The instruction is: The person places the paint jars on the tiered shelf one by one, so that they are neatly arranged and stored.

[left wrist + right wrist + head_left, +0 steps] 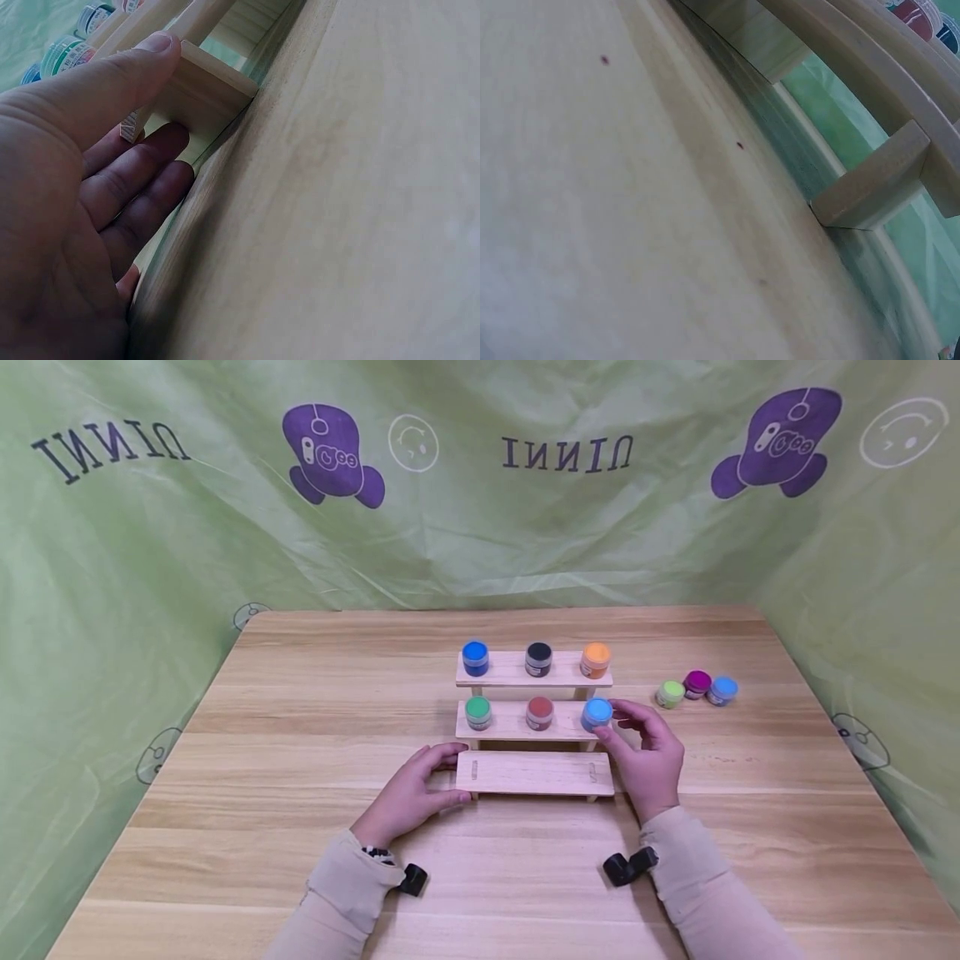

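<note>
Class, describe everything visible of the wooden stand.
The wooden stand looks like pale wood: three flat shelves stepping up toward the back on supports. It stands upright on the table. The top shelf bears blue, black and orange jars; the middle shelf, green and reddish jars, with a light blue jar at its right end pinched by the right hand. The left hand grips the lowest shelf's left end.

- Worktop (300, 710): wood-grain, smooth, low sheen
- Stepped rack (534, 774): bare wood, matt
- Light-blue jar (597, 712) at rack's right edge: plastic-looking, smooth
- Curtain (480, 552) past worktop's far edge: creased cloth
</note>
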Tool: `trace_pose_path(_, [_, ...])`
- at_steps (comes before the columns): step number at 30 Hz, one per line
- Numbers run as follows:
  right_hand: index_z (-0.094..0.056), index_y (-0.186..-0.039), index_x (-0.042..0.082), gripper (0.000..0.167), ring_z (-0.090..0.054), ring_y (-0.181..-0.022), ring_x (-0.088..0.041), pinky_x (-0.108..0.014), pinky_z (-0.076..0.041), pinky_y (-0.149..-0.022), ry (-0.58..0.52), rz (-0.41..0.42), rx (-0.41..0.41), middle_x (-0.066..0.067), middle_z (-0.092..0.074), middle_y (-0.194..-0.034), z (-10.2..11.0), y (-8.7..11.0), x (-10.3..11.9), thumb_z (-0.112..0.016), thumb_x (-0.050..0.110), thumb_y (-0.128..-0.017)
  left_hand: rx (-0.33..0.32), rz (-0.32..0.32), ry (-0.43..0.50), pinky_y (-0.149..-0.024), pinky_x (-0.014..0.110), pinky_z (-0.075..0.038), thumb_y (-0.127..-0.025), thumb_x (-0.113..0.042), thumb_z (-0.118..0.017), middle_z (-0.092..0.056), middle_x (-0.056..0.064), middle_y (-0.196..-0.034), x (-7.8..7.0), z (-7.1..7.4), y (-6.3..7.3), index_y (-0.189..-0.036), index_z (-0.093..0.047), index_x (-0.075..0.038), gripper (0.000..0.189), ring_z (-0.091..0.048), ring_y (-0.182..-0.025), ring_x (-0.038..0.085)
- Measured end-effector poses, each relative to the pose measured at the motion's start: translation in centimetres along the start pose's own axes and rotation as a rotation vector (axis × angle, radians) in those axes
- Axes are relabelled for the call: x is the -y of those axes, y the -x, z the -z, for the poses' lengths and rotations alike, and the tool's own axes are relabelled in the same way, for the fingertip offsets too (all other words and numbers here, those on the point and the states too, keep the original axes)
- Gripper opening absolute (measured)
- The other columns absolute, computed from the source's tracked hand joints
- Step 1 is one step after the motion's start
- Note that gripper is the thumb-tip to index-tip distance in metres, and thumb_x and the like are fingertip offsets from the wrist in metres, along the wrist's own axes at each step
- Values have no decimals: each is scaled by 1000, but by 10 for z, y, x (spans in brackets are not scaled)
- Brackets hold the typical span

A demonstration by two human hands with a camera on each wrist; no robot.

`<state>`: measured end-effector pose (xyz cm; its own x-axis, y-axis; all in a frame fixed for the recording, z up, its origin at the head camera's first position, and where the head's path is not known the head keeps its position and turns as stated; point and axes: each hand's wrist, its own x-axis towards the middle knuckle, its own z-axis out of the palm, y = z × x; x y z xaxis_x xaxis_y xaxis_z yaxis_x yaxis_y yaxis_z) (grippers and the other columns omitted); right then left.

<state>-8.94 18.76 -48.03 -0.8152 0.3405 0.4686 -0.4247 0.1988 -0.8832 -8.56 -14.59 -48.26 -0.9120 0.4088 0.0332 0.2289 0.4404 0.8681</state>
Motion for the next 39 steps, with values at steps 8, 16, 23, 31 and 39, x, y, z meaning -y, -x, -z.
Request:
trace_pose_path(8, [-68, -115, -5, 23, -63, -99, -9, -20, -47, -89, 64, -40, -69, -11, -72, -110, 3, -4, -6, -65, 8, -97, 0, -2, -11, -105, 47, -42, -80, -26, -87, -62, 1, -123, 0, -1, 0, -138, -58, -17, 65, -60, -118, 20])
trace_pose_path(16, [-66, -121, -3, 34, -62, -99, -12, -24, -48, -90, 145, -169, -92, -11, -70, -114, 7, -9, -5, -73, 13, -92, 2, 7, -7, -106, 47, -41, -80, -26, -87, -62, 1, -123, -2, 0, 0, -138, -58, -18, 66, -59, -118, 19])
trace_pose_path(23, [-65, -124, 0, 39, -61, -102, -8, -24, -46, -92, 191, -243, -140, -7, -70, -114, 11, -16, -11, -76, 17, -91, 3, -2, -7, -105, 48, -41, -80, -26, -87, -62, 1, -122, -1, -1, 0, -139, -58, -17, 66, -59, -118, 20])
trace_pose_path(31, [-66, -126, 3, 39, -60, -103, -8, -21, -46, -91, 246, -314, -187, -5, -70, -115, 17, -21, -13, -74, 19, -92, 3, 0, -23, -105, 48, -42, -80, -27, -87, -63, 1, -122, 0, 0, 0, -139, -57, -16, 66, -59, -117, 20])
trace_pose_path(39, [-68, -124, 3, 38, -60, -100, -7, -17, -46, -87, 240, -321, -248, -8, -69, -115, 23, -24, -15, -76, 20, -91, 6, 11, -15, -105, 48, -42, -80, -27, -87, -62, 2, -123, -2, 0, 0, -139, -57, -17, 67, -60, -117, 20])
